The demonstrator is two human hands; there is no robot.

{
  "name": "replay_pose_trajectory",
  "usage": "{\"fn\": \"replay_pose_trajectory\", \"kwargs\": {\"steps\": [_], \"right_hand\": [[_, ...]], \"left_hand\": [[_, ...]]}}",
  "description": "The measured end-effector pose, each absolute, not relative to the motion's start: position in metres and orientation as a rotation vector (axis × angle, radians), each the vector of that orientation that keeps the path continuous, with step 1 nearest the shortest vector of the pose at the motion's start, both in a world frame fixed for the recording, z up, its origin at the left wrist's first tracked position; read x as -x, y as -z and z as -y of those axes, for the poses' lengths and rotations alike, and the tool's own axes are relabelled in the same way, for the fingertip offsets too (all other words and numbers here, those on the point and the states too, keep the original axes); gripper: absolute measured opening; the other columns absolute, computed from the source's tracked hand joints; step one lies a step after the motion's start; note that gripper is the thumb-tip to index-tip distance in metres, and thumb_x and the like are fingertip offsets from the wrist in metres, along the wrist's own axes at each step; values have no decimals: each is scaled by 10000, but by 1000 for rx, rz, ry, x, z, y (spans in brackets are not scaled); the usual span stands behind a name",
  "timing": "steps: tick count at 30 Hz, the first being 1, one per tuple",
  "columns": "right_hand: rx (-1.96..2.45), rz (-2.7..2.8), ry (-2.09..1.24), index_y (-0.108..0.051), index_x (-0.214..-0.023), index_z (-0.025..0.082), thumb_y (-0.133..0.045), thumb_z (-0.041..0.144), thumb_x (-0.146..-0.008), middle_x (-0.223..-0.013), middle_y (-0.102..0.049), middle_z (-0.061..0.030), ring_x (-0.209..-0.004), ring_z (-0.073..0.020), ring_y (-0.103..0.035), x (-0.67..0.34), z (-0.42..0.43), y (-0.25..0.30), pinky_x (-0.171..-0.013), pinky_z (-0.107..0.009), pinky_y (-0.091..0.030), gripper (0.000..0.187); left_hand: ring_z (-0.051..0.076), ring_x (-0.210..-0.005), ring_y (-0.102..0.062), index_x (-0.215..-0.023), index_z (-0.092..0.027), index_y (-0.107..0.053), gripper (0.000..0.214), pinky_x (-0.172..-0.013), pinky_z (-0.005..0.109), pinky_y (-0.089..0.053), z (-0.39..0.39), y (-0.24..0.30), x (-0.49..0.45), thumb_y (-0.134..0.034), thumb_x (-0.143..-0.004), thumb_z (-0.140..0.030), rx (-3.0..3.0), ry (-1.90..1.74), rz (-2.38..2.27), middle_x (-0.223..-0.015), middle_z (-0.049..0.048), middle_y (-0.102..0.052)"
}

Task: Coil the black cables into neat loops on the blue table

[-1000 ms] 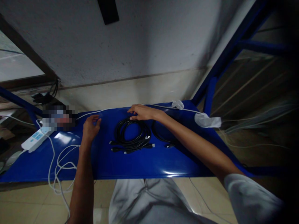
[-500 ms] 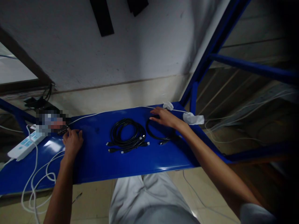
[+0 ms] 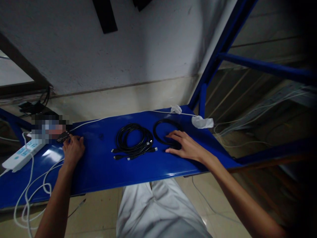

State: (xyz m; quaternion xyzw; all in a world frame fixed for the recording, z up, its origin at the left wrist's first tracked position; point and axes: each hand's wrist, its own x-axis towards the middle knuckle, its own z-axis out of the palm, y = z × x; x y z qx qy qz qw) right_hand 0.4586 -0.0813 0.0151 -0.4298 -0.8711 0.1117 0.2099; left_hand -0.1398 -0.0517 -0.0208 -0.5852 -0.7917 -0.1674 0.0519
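On the blue tabletop (image 3: 99,168), my right hand (image 3: 187,145) reaches over the near side of a single coiled black cable (image 3: 155,130). Its thumb and fingers are spread, and it covers the cable's ends. To its left lies a larger coil of several black cables (image 3: 121,145), their plugs pointing out at the front and sides. My left hand (image 3: 73,149) rests at the left of the table with thumb apart from the fingers. Its fingertips touch or lie beside a small dark object (image 3: 63,136), whose kind I cannot make out.
A white power strip (image 3: 21,157) lies at the far left, with loose white cord (image 3: 31,180) hanging over the front edge. White crumpled pieces (image 3: 201,122) sit at the back right. Blue frame posts (image 3: 202,100) rise there, and a wall (image 3: 148,59) stands behind.
My right hand has come from the back of the single coil toward its front, with fingers spread. My left hand stays beside the dark object. The view has shifted slightly.
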Motion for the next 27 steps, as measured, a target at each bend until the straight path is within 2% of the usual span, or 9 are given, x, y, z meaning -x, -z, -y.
{"fn": "replay_pose_trajectory", "kwargs": {"steps": [8,13,20,24,27], "right_hand": [[1182,2431,-265,-731,-1393,255,-773,571,-961,-1397,-687,-190,-1293,-387,-675,-469,83,-6,-1111,-594,-537,537],[1154,2558,-263,-749,-1235,247,-623,536,-1078,-1228,-727,-155,-1110,-324,-701,-468,84,-17,-969,-501,-541,352],[1264,2592,-137,-672,-1057,206,-533,580,-1107,-1014,-738,-166,-883,-317,-721,-458,71,-15,-797,-432,-539,401],[1454,2448,-174,-608,-1163,182,-460,618,-1123,-822,-736,-142,-706,-340,-738,-460,56,-27,-613,-389,-463,462],[1483,2275,-186,-549,-1262,183,-433,640,-1124,-755,-708,-107,-660,-329,-721,-455,42,-54,-600,-363,-425,491]], "left_hand": [[554,-1557,-363,-1495,-39,-507,623,-1201,737,-343,57,13,130,-365,-1072,-473,1727,539,2474,-1496,331,-591],[534,-1552,-384,-1479,-58,-530,613,-1208,731,-356,59,14,123,-333,-1082,-480,1769,509,2405,-1514,318,-594],[514,-1560,-389,-1415,-79,-609,583,-1235,705,-353,60,14,112,-313,-1092,-463,1822,490,2309,-1646,294,-497],[469,-1548,-417,-1406,-125,-622,521,-1243,664,-359,58,11,107,-347,-1086,-430,1842,515,2267,-1628,235,-540],[452,-1499,-476,-1372,-126,-647,503,-1224,643,-395,53,11,105,-366,-1076,-421,1880,528,2254,-1580,211,-595]]}}
